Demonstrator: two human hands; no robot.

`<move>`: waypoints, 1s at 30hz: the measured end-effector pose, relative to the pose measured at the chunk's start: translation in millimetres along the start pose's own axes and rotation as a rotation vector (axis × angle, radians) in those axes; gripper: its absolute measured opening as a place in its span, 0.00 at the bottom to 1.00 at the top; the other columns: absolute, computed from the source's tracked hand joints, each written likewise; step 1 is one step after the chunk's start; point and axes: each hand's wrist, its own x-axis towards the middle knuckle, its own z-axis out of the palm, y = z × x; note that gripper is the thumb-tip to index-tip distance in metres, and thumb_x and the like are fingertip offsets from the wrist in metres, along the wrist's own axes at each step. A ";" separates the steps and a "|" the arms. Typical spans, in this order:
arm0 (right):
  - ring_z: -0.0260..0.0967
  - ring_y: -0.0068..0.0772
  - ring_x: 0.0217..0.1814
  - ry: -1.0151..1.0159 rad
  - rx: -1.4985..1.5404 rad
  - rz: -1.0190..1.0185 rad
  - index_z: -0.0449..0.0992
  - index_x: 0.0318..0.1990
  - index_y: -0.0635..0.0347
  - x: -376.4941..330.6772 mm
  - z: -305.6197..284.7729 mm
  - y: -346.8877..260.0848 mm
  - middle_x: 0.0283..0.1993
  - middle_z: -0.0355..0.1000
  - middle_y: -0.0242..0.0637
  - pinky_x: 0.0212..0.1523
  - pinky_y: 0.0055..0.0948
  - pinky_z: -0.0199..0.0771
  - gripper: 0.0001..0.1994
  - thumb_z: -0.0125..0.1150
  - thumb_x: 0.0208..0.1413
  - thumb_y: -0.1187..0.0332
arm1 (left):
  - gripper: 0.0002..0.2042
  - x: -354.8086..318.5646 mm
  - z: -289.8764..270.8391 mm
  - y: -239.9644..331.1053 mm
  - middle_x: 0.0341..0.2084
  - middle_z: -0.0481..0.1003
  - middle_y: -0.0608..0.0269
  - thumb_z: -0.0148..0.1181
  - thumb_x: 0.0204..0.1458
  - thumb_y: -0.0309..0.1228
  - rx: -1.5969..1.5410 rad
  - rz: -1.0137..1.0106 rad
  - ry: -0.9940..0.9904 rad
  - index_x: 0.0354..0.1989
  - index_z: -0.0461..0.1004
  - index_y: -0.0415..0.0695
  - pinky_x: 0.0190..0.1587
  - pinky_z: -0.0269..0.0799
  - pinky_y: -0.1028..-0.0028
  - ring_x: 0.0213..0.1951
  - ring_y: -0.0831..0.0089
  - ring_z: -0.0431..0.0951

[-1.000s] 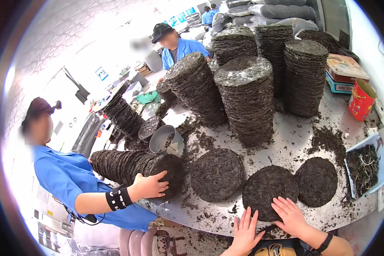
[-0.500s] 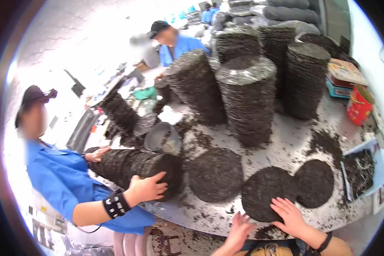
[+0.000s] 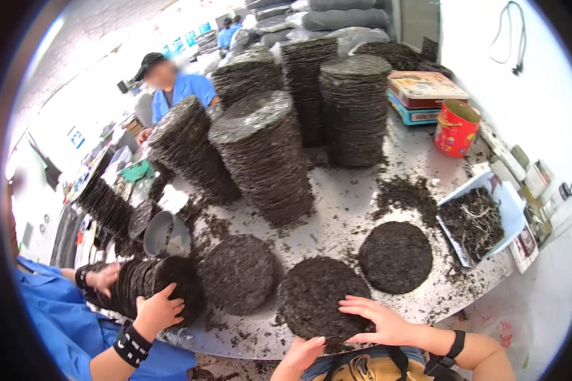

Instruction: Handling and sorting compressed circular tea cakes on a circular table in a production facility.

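Note:
A dark round disc, like pressed dried seaweed [image 3: 321, 292], lies at the table's near edge in front of me. My right hand [image 3: 378, 320] rests on its right side, fingers stretched out over the top and thumb by the near rim. At the front rim, my left hand [image 3: 304, 353] touches the disc; most of its fingers are hidden, so its grip is unclear. Another such disc [image 3: 238, 274] lies to the left, and a smaller-looking one [image 3: 395, 257] to the right, apart from mine.
A co-worker's hands hold a sideways roll of discs [image 3: 136, 286] at left. Tall disc stacks [image 3: 267, 159] stand behind. Around them are a grey bucket [image 3: 162, 238], a blue-white tray of scraps [image 3: 511, 219], a red bucket [image 3: 454, 130], and a scale [image 3: 419, 115] with a box on it.
My view has swung right. The middle disc has come nearer to me and apart from the right-hand disc. My left hand has moved in to its front rim.

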 end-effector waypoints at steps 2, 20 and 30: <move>0.43 0.43 0.75 -0.036 0.083 0.030 0.64 0.63 0.53 -1.8 -0.9 -1.0 0.69 0.56 0.38 0.70 0.43 0.47 0.33 0.66 0.51 0.55 | 0.40 -4.2 -0.7 -1.5 0.60 0.61 0.51 0.66 0.44 0.29 0.009 -0.005 0.013 0.66 0.50 0.43 0.60 0.61 0.47 0.61 0.54 0.63; 0.73 0.24 0.43 0.979 0.951 0.458 0.70 0.52 0.55 -61.7 -74.9 86.6 0.46 0.74 0.29 0.42 0.28 0.71 0.13 0.51 0.61 0.67 | 0.42 -19.1 -26.5 -4.3 0.57 0.64 0.51 0.61 0.33 0.29 -0.129 0.153 0.075 0.64 0.53 0.45 0.65 0.52 0.46 0.61 0.50 0.62; 0.58 0.33 0.59 1.158 -0.029 0.435 0.65 0.59 0.57 -75.3 -65.2 78.2 0.56 0.62 0.36 0.57 0.33 0.61 0.24 0.60 0.54 0.70 | 0.40 -17.7 -20.1 -6.4 0.59 0.62 0.52 0.61 0.37 0.25 -0.256 0.088 0.024 0.65 0.54 0.46 0.64 0.52 0.44 0.62 0.49 0.60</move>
